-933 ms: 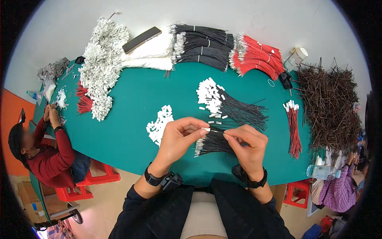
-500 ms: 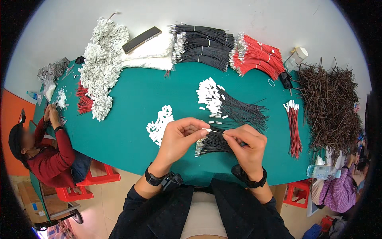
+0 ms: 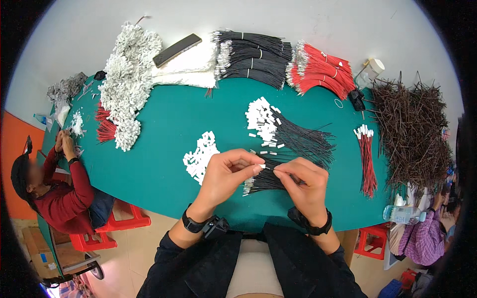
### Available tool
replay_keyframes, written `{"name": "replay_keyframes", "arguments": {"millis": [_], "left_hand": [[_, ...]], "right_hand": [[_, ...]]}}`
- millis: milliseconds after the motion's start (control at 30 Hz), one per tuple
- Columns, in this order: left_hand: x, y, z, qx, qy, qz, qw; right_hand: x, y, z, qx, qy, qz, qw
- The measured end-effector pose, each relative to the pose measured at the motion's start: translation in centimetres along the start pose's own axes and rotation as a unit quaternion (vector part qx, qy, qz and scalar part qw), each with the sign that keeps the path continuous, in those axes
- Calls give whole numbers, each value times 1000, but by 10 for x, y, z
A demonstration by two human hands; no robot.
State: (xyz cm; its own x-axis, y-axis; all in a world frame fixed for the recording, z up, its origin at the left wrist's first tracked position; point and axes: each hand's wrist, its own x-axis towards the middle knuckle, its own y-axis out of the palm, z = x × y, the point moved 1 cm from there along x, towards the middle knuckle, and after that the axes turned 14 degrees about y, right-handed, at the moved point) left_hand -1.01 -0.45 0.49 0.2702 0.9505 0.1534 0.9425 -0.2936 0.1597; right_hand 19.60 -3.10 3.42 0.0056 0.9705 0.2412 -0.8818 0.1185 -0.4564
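Between the thumb and forefinger of my left hand (image 3: 221,176) is a small white connector housing (image 3: 262,166). My right hand (image 3: 305,186) pinches a thin black wire close to its tip. That tip points at the housing; I cannot tell whether it has entered. Below both hands lies a bundle of loose black wires (image 3: 266,181) with bare metal ends at the left. A heap of white housings (image 3: 198,155) lies beside my left hand. Farther back, black wires (image 3: 303,139) with white housings (image 3: 261,119) on their ends are piled together.
Along the back of the green table (image 3: 164,174) are a white connector heap (image 3: 130,64), a dark flat case (image 3: 177,49), tied black wires (image 3: 256,54) and red wires (image 3: 323,69). Brown wires (image 3: 412,129) pile at right, near a red bundle (image 3: 366,164). A person (image 3: 64,198) works at left.
My right hand has shifted slightly left, bringing the wire tip nearer the housing. My left hand has moved a little to the right and nearer me.
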Motion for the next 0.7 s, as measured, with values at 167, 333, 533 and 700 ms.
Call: {"name": "replay_keyframes", "arguments": {"millis": [167,333,533,700], "left_hand": [[-1,1,0,-9,8,4,1000],[-1,4,1,-20,-2,9,1000],[-2,6,1,-19,20,-1,1000],[-3,6,1,3,25,-4,1000]], "right_hand": [[-1,1,-2,-2,3,-5,1000],[-2,4,-3,8,-10,-13,1000],[-2,5,0,25,34,7,999],[-3,8,1,25,43,11,999]]}}
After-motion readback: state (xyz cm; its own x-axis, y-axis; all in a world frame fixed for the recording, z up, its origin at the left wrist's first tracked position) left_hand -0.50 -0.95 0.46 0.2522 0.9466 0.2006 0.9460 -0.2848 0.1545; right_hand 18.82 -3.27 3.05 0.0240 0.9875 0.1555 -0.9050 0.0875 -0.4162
